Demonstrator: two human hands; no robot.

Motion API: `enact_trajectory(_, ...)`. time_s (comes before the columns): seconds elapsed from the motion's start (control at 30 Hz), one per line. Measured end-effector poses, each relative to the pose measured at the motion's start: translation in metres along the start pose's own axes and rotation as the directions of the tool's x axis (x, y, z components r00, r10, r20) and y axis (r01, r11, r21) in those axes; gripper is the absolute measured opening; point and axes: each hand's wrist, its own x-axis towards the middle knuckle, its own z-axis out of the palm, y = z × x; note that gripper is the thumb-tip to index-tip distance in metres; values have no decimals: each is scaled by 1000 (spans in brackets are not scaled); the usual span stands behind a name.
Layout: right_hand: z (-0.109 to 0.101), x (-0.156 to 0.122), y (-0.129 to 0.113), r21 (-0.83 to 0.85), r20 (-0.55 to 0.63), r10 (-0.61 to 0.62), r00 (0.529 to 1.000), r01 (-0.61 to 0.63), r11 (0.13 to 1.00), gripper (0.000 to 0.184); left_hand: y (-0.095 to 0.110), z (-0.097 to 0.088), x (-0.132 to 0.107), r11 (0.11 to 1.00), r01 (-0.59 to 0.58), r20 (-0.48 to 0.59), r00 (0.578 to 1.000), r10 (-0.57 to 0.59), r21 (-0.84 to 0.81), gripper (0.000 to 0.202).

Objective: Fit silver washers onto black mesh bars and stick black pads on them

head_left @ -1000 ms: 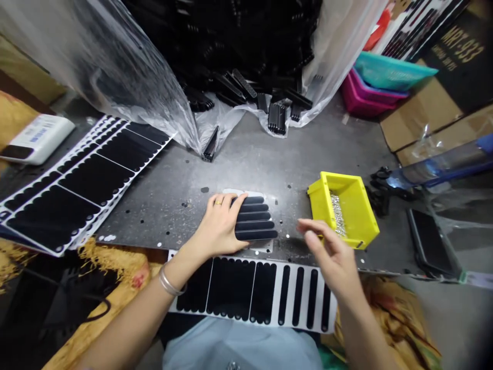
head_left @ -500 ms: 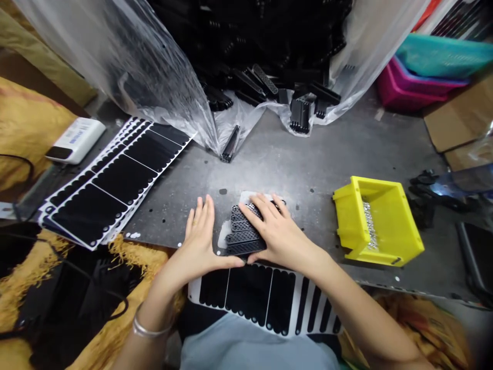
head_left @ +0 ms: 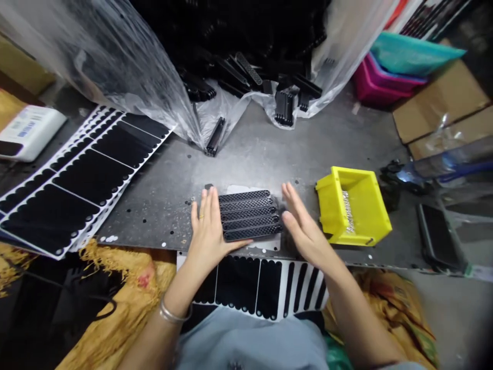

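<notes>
Several black perforated plastic strips (head_left: pixel 248 214) lie side by side in a neat row on the grey metal table (head_left: pixel 269 154). My left hand (head_left: pixel 208 231) is flat with fingers straight, pressed against the row's left ends. My right hand (head_left: pixel 304 231) is flat too, fingers extended, its edge against the row's right ends. Neither hand holds anything. A white sheet with black oblong stickers (head_left: pixel 265 285) lies at the table's near edge, just below my hands.
A yellow bin (head_left: pixel 356 213) with small silvery parts stands right of my hands. A clear bag of black plastic parts (head_left: pixel 250 61) fills the back. More sticker sheets (head_left: pixel 77 174) lie at left, beside a white device (head_left: pixel 26 131). A phone (head_left: pixel 439 236) and pink and teal baskets (head_left: pixel 389 67) are at right.
The strips now lie mesh side up. My right hand came in from the yellow bin, pressed on top of them, then moved to their right ends; my left hand slid to the left ends.
</notes>
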Motion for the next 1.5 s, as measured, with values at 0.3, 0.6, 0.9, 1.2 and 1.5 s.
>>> enact_trajectory(0.3, -92, -165, 52, -220, -84, 499, 863, -504, 835, 37, 7, -6, -9, 998, -33, -83, 996, 37, 45, 124)
enact_trajectory(0.6, -68, -160, 27, 198, 108, 189, 976, -208, 958, 24, 105, -8, -28, 841, -289, 246, 868, 431, -456, 86)
enact_trajectory(0.9, -90, -165, 32, 284, -78, 113, 990, -87, 955, 13, 49, -85, -67, 987, -126, 606, 779, 162, -102, 14)
enact_trajectory(1.2, -24, -105, 29, 246, -440, 50, 897, 67, 967, 8, 120, -7, -4, 899, -280, 95, 940, 328, -337, 34)
enact_trajectory(1.5, -14, -96, 27, 63, -472, -31, 881, 69, 996, 24, 114, 34, 1, 874, -385, -25, 918, 396, -296, 30)
